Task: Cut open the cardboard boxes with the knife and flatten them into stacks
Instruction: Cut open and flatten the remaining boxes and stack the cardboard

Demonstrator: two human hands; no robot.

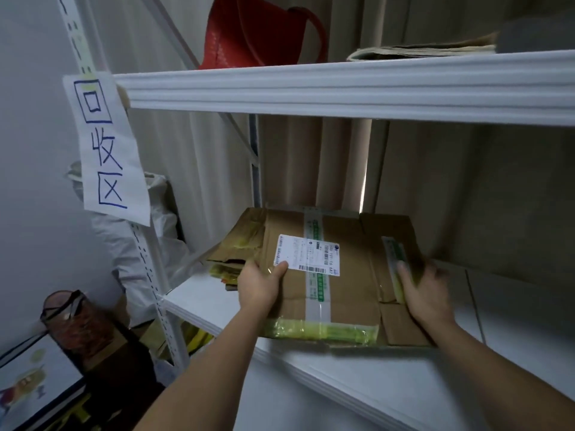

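Flattened cardboard box (342,275) on white shelf (404,384), left hand (259,283) gripping beside blurred barcode label (306,255), right hand (427,290) clutching its edge.

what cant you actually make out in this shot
- Head view: print on the shipping label is too small.
- Right hand is motion-blurred; its grip on the flattened box is unclear.
- The cardboard stack beneath is mostly covered by that box.
- No knife is visible.
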